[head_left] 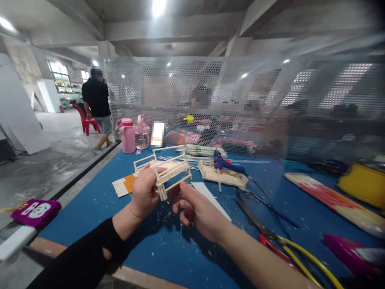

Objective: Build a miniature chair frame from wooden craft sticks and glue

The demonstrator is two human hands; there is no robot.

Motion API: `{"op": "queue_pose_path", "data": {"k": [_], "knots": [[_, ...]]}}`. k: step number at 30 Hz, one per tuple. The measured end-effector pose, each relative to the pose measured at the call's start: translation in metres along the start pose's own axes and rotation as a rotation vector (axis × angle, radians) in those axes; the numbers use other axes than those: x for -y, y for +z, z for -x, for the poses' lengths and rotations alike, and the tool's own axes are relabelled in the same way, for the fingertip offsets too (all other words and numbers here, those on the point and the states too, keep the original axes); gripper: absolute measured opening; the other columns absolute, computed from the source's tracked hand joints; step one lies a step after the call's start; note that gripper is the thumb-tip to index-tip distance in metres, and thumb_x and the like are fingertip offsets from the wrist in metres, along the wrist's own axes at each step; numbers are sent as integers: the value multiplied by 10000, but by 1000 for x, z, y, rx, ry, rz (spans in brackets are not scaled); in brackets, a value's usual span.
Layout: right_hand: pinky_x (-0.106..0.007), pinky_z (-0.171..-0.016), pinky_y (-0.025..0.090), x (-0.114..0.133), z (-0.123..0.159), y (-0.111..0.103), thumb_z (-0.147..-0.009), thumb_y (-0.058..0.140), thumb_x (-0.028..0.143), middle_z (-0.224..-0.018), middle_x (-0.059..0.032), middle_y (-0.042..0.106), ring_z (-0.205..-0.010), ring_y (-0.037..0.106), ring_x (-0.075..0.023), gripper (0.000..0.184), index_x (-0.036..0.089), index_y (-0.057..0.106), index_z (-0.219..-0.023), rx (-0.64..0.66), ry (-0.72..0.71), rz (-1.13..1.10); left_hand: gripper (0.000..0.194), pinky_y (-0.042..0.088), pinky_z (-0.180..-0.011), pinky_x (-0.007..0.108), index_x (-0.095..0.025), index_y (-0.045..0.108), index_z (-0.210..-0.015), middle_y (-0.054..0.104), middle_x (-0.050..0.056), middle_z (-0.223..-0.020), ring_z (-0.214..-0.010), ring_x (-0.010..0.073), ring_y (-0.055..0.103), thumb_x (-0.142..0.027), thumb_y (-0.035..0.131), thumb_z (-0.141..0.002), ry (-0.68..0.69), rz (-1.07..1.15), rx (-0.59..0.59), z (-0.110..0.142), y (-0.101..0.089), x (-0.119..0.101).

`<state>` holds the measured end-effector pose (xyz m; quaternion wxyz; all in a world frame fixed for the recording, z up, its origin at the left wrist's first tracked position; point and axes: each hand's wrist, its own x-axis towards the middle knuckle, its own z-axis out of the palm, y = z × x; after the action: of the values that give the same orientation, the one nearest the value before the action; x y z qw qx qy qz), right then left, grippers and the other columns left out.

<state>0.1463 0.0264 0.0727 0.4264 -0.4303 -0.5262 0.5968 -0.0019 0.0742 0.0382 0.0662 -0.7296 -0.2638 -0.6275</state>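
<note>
The yellow-handled pliers (pixel 296 251) are cut off by the bottom edge. Figures behind the perforated screen (pixel 237 80) are blurred, their faces pixelated.

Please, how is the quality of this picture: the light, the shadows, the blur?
Head view: bright ceiling lamp washed out to white; soft shadows on the blue table below both hands; right hand slightly blurred; perforated screen hazy on its right side; wide-lens stretching and dark upper right corner; heads and a small white patch pixelated.
</note>
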Motion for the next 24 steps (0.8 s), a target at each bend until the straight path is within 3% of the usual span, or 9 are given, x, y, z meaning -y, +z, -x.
{"op": "queue_pose_path", "data": {"k": [4, 8, 11, 14, 18, 22, 24], "knots": [[-193, -399, 295, -5, -5, 15, -636, 602, 697, -599, 44, 492, -489, 429, -74, 531, 197, 509, -790, 47, -75, 64, 251, 491, -869, 387, -191, 619, -1039, 701, 89, -943, -895, 213, 651, -175, 576, -792, 22, 42, 4, 0, -1, -1], [-216, -428, 282, -10, -11, 15, -713, 461, 737, -456, 48, 437, -421, 384, -62, 572, 183, 456, -571, 7, -145, 152, 251, 504, -825, 352, -194, 651, -1022, 707, 94, -943, -901, 218, 652, -165, 562, -789, -18, 96, 14, 0, -1, -3], [-217, -406, 235, -13, -12, 13, -733, 454, 717, -384, 64, 381, -366, 318, -50, 575, 198, 377, -498, 75, -119, 102, 244, 505, -786, 320, -198, 681, -987, 712, 85, -928, -880, 215, 652, -165, 571, -771, -128, 160, 20, 1, 0, -4], [-214, -381, 191, -14, -4, 10, -715, 524, 677, -365, 83, 364, -337, 273, -44, 537, 204, 370, -513, 191, -67, 20, 231, 495, -735, 274, -210, 692, -963, 717, 61, -909, -812, 189, 651, -153, 580, -770, -329, 219, -34, 2, 2, -4], [-215, -387, 167, -3, 14, -9, -747, 556, 605, -382, 74, 354, -360, 264, -38, 521, 193, 371, -488, 279, -86, 138, 153, 475, -678, 253, -196, 696, -874, 706, 37, -794, -706, 169, 625, -174, 639, -733, -532, 303, -102, 0, 4, -4], [-207, -386, 161, 16, 25, -43, -809, 486, 592, -434, 87, 322, -384, 217, -43, 469, 201, 366, -578, 197, -191, 46, 134, 476, -690, 254, -182, 688, -850, 706, 39, -811, -736, 173, 630, -204, 641, -727, -568, 399, -124, -6, 5, -6], [-203, -390, 168, 24, 26, -55, -814, 475, 596, -460, 88, 328, -395, 221, -46, 444, 206, 373, -629, 218, -175, 110, 136, 483, -708, 263, -177, 676, -845, 708, 42, -831, -760, 179, 638, -213, 645, -717, -600, 440, -148, -8, 5, -5]]}}
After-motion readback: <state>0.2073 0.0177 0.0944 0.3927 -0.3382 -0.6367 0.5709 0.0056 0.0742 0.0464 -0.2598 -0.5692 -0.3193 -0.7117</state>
